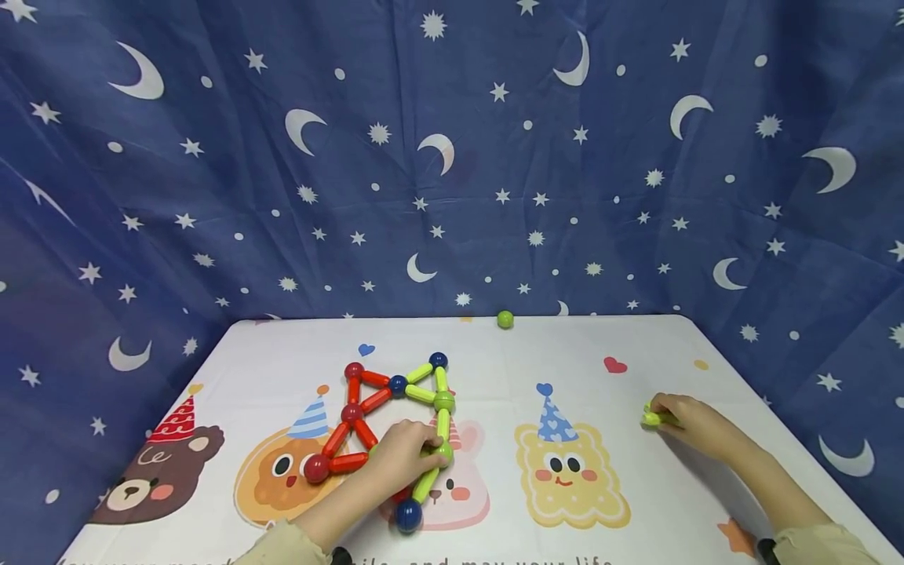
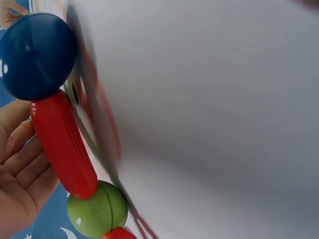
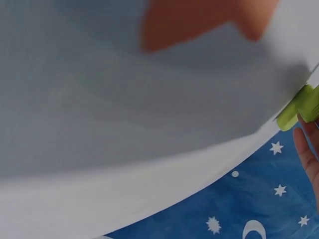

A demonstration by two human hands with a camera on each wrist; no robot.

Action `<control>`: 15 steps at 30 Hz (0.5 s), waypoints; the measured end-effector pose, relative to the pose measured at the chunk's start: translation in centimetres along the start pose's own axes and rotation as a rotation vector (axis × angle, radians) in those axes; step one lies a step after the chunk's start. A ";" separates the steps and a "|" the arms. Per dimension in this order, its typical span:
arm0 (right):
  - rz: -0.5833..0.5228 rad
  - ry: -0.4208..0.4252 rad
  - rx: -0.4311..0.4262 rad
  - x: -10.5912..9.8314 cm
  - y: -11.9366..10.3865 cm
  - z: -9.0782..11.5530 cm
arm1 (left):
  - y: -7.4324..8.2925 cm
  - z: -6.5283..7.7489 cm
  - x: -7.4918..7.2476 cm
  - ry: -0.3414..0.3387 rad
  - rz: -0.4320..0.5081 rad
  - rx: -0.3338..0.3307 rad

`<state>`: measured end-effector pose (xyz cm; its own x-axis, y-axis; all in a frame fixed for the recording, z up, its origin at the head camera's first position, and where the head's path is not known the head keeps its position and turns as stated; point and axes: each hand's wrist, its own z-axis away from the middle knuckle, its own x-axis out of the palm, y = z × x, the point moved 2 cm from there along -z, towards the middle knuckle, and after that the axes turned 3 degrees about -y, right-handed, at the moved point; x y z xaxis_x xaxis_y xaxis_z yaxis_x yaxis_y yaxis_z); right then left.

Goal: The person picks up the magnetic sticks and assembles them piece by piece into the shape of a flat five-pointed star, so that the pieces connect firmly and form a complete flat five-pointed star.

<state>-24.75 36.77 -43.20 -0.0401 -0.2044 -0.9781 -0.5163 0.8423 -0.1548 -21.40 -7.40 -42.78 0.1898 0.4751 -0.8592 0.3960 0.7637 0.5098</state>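
Observation:
A ball-and-stick building frame [image 1: 353, 390] of red and yellow-green sticks lies on the table, joined by red, blue and green balls. My left hand [image 1: 402, 459] reaches over its near part and grips it beside a green ball [image 1: 444, 453] on the right side. Close to the left wrist camera, a red stick [image 2: 64, 144] links a blue ball [image 2: 39, 56] and another green ball [image 2: 97, 209]; the left fingers show behind them. Well to the right, my right hand [image 1: 688, 421] pinches short yellow-green sticks [image 1: 651, 417], partly covered by its fingers.
A loose green ball [image 1: 504, 319] sits at the table's back edge, by the blue star-and-moon curtain [image 1: 480, 157]. The white tablecloth [image 1: 558, 357] has printed cartoon figures and hearts.

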 end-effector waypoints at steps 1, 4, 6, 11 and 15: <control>-0.006 0.019 -0.006 0.0 -0.2 -0.1 | -0.1 0.0 0.0 0.004 0.007 0.004; -0.045 0.058 -0.012 -0.2 -1.0 -0.5 | -0.3 0.0 0.0 0.010 0.035 0.014; -0.077 0.076 -0.011 -0.3 -1.7 -0.8 | -0.4 0.1 0.0 0.006 0.056 0.011; -0.145 0.098 -0.002 -0.5 -3.4 -1.7 | -0.5 0.3 0.1 -0.003 0.085 -0.011; -0.198 0.126 -0.022 -0.5 -4.5 -2.3 | -0.4 0.2 0.2 0.012 0.060 -0.007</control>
<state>-24.42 31.95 -41.74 -0.0423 -0.4265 -0.9035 -0.5428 0.7690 -0.3376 -21.30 -7.69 -43.13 0.2025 0.5251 -0.8266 0.3781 0.7367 0.5606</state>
